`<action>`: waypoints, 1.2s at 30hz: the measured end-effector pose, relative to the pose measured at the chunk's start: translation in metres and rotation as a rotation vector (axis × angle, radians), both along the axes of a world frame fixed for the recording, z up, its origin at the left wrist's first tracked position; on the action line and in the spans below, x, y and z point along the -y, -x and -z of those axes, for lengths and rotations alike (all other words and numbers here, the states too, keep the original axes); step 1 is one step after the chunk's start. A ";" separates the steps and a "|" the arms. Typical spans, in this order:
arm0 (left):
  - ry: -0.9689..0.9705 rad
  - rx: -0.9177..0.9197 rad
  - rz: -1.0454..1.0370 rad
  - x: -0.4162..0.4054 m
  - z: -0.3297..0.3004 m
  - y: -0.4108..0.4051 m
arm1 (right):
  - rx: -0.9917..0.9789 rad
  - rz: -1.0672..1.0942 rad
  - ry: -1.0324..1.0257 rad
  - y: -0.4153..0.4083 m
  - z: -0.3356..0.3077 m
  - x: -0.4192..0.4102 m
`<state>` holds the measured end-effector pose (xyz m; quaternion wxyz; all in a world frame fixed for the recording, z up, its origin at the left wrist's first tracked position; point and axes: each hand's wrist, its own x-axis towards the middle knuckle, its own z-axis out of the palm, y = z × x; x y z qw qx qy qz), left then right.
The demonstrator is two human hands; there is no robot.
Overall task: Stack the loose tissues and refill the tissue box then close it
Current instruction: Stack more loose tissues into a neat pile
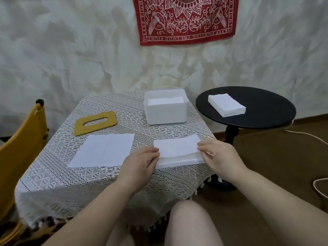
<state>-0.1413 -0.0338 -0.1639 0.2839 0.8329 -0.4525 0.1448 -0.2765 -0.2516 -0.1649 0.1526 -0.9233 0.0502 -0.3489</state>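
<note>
White tissues (178, 150), white box (166, 110) — mustard lid (95, 123), white lace cloth (110, 176).

Two bare forearms enter from the bottom edge of the frame and converge toward its centre. The left hand (142, 159) lies just left of centre, palm down, wrist straight, its fingers curled inward with the fingertips pinching the left edge of a low stack of folded white paper tissues (179, 151). The right hand (219, 152) lies just right of centre at about the same height, also palm down, thumb and fingertips closed on the stack's right edge. The two hands face each other across the stack, well apart. Both forearms are unsleeved. A bare knee rises in the lower centre of the frame, between the forearms.
</note>
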 end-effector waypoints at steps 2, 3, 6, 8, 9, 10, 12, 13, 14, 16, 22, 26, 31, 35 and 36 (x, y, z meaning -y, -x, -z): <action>-0.003 0.008 0.006 -0.002 0.005 0.000 | 0.009 0.001 -0.001 0.001 0.004 -0.002; -0.006 0.010 0.009 -0.003 0.007 -0.001 | 0.006 0.001 0.001 0.002 0.006 -0.002; -0.016 0.025 0.025 -0.006 0.012 -0.001 | -0.015 -0.002 0.009 0.003 0.010 -0.002; -0.019 0.017 0.031 -0.008 0.013 -0.001 | -0.024 -0.005 0.014 0.003 0.011 -0.002; -0.017 0.007 0.031 -0.009 0.014 -0.001 | -0.027 -0.006 0.017 0.003 0.012 -0.002; -0.016 0.000 0.031 -0.009 0.013 0.000 | -0.029 -0.007 0.020 0.003 0.012 -0.002; -0.015 -0.008 0.035 -0.009 0.013 0.000 | -0.023 -0.009 0.019 0.003 0.013 -0.002; -0.014 -0.009 0.037 -0.009 0.013 0.000 | -0.019 -0.008 0.018 0.003 0.013 -0.002; -0.012 -0.006 0.040 -0.009 0.014 0.000 | -0.016 -0.005 0.019 0.003 0.014 -0.001; -0.007 -0.004 0.045 -0.009 0.014 0.000 | -0.010 0.002 0.028 0.004 0.015 -0.001; -0.013 0.012 0.077 -0.008 0.013 0.004 | -0.002 -0.003 0.031 0.007 0.021 0.001; -0.033 -0.011 0.066 -0.009 0.016 0.004 | -0.002 -0.002 0.036 0.007 0.021 0.002; -0.032 0.002 0.044 -0.008 0.017 0.004 | -0.012 0.001 0.038 0.007 0.021 0.002; -0.032 -0.033 0.026 -0.008 0.017 0.003 | -0.042 -0.009 0.027 0.009 0.020 0.002; -0.029 -0.043 0.015 -0.009 0.017 0.003 | -0.049 -0.005 0.014 0.010 0.020 0.002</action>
